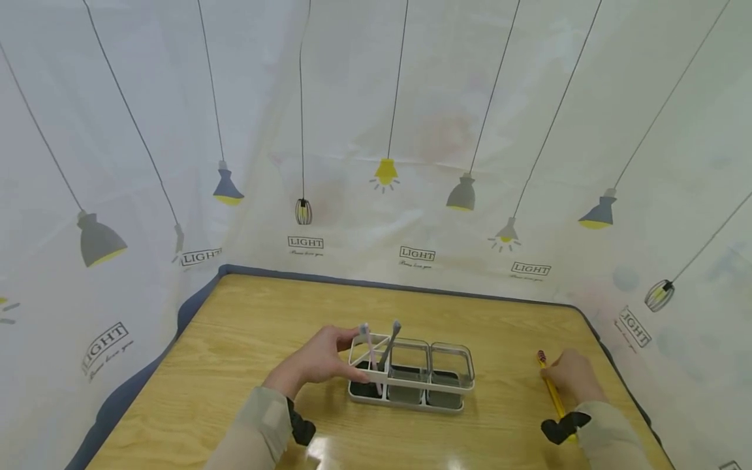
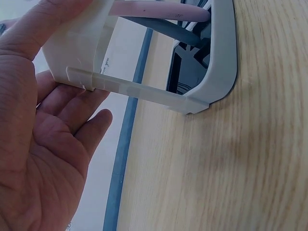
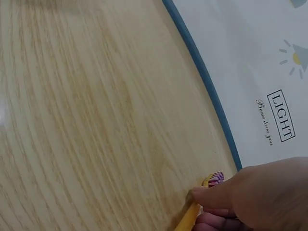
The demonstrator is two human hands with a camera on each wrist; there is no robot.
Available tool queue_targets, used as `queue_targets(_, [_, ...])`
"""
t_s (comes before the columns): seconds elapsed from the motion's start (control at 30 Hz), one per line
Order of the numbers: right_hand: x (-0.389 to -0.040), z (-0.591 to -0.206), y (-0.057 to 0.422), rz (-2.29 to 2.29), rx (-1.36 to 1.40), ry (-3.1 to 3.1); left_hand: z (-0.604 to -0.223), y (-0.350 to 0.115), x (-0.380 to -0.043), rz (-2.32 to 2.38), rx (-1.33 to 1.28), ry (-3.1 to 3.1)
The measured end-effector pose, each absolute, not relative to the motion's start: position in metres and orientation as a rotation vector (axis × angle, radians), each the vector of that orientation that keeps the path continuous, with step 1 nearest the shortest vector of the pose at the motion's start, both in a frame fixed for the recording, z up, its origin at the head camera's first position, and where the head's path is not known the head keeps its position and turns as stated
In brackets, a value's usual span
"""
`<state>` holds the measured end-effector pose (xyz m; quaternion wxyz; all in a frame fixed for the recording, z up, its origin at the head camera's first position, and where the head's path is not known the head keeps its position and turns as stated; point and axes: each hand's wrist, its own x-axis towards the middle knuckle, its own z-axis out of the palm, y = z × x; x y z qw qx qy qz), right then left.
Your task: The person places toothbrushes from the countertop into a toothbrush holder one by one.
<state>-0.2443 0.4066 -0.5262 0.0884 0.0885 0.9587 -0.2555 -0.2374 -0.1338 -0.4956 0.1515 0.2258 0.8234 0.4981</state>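
Observation:
A white toothbrush holder (image 1: 399, 384) with clear cups stands on the wooden table. My left hand (image 1: 320, 356) grips its left end, thumb in front and fingers behind; the left wrist view shows the palm beside the white upper rim (image 2: 79, 53). In the left section lean a pink toothbrush (image 1: 372, 349) and a dark grey toothbrush (image 1: 390, 346). Off to the right, my right hand (image 1: 572, 375) pinches a yellow toothbrush (image 1: 553, 397) just below its head. The purple-and-white bristles (image 3: 216, 179) show past the thumb in the right wrist view.
Two clear cups (image 1: 451, 362) sit in the holder's middle and right sections. The wooden table (image 1: 264, 313) has a blue edge (image 3: 202, 67). Pale sheets (image 1: 352, 117) printed with hanging lamps surround it at the back and sides.

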Motion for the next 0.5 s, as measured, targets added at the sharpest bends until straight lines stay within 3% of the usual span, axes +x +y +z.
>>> queue_targets(0.5, [-0.2412, -0.5327, 0.3975, -0.925, 0.372, 2.791, -0.4981, -0.1337, -0.2389, 1.439, 0.64, 2.352])
